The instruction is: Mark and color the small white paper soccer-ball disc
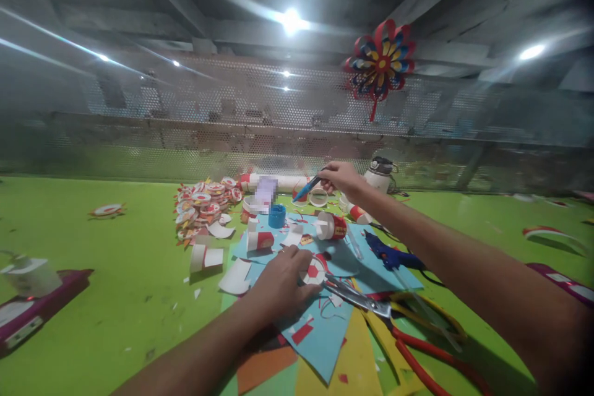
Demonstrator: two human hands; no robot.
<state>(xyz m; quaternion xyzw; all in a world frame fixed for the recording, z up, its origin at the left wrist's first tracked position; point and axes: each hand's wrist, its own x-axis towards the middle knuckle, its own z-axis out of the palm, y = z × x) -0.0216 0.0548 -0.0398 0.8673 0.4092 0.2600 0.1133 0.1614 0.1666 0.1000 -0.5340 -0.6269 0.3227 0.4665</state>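
My left hand (288, 284) is closed on the edge of a small round white paper disc (313, 271) with a red pattern, low over the blue paper sheets (320, 340). Farther out, my right hand (342, 178) grips a slim blue pen-like tool (306, 189), its tip slanting down to the left; the exact kind is unclear. A small round blue container (277, 216) stands left of that tip. Scissors (362, 298) with red and yellow handles lie right of my left hand. Cut paper cups (331, 226) and paper scraps lie around.
A heap of decorated paper discs (204, 204) is at the back left. A dark blue glue gun (390, 253) lies at the right, near a lidded bottle (379, 174). Purple power strips (41, 306) sit at both sides. A paper flower (382, 64) hangs on the mesh screen (288, 99).
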